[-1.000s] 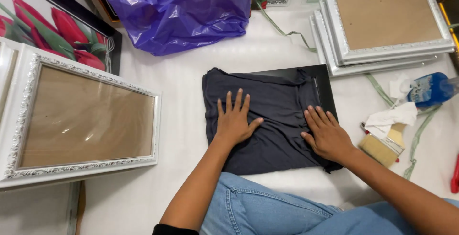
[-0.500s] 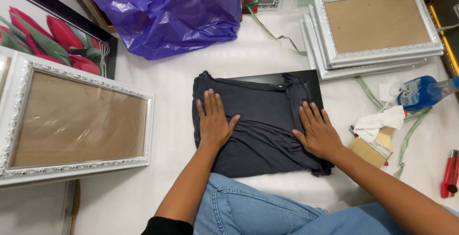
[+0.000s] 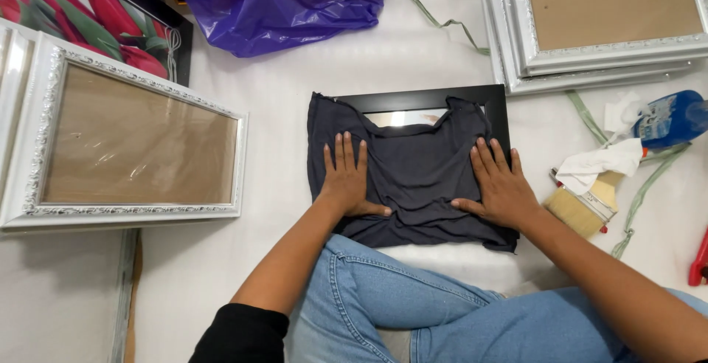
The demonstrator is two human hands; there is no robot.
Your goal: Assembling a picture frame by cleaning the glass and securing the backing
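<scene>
A dark grey cloth (image 3: 417,164) lies spread over a black picture frame (image 3: 420,98) on the white surface in front of me. My left hand (image 3: 348,175) rests flat on the cloth's left part, fingers apart. On the right part, my right hand (image 3: 499,185) presses flat in the same way. A strip of the frame's glass (image 3: 402,117) shows above the cloth's upper edge. Neither hand grips anything.
A white ornate frame (image 3: 125,142) lies at the left, a tulip picture (image 3: 88,16) behind it. A purple plastic bag (image 3: 287,1) sits at the top, stacked white frames (image 3: 597,23) top right. A brush (image 3: 586,204), white rag (image 3: 601,160) and blue bottle (image 3: 675,116) are at the right.
Both hands have slid down the cloth toward me, dragging it lower, so the top edge of the black frame and a strip of glass now show.
</scene>
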